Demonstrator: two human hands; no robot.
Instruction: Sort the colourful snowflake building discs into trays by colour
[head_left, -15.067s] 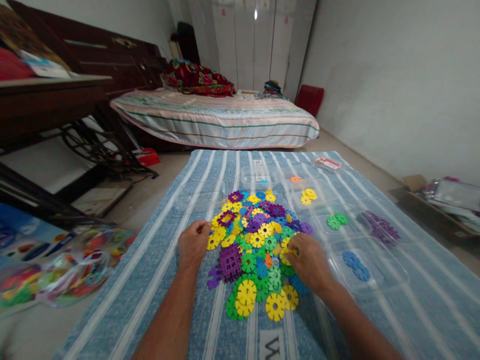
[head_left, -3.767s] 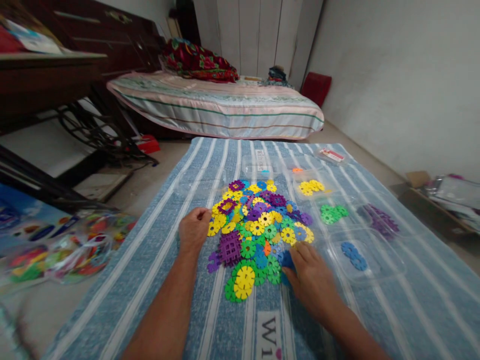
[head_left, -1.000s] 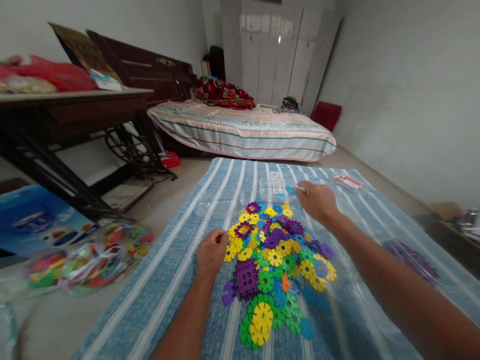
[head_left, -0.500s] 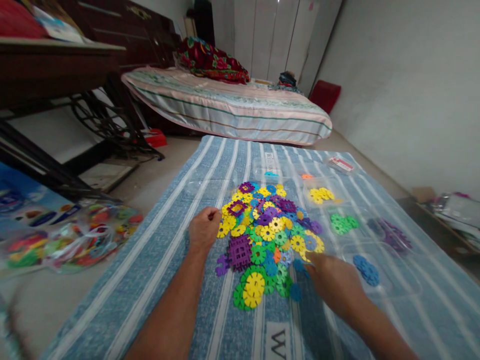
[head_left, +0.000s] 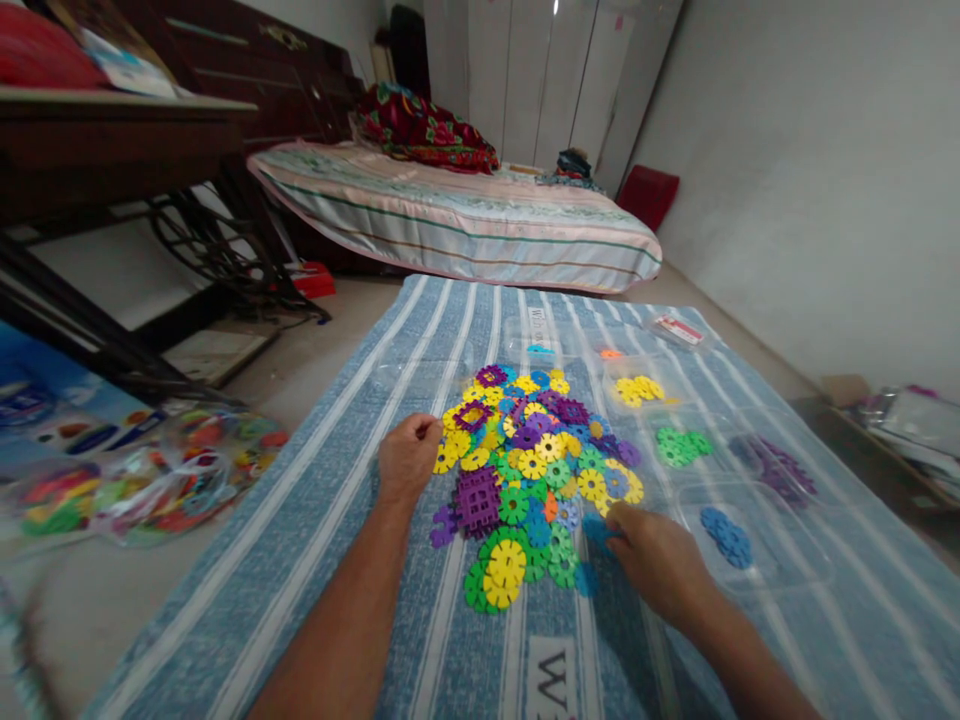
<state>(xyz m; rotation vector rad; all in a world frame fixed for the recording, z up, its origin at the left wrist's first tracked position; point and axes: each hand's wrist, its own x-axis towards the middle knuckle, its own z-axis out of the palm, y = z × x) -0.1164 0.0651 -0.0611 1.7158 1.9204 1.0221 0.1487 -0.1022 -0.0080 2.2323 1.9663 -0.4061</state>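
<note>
A loose pile of plastic snowflake discs (head_left: 532, 463) in yellow, green, blue and purple lies on a striped cloth. Square purple lattice pieces (head_left: 478, 502) are mixed in. At the pile's left edge rests my left hand (head_left: 407, 458), its fingers curled closed; whatever they may hold is hidden. My right hand (head_left: 656, 555) is low at the pile's right side, thumb and fingers pinched at a blue snowflake disc (head_left: 597, 531). Just below it another blue disc (head_left: 586, 580) lies beside several green ones.
Clear plastic trays to the right hold yellow discs (head_left: 639, 390), green discs (head_left: 682, 446), purple pieces (head_left: 784, 472) and blue discs (head_left: 726, 538). A small red-and-white box (head_left: 677, 331) sits at the far right corner. Bags of colourful pieces (head_left: 161, 475) lie on the floor at left.
My right hand has shifted slightly at the pile's right edge, with the blue disc at its fingertips. My left hand stays put. The view has moved a little.
</note>
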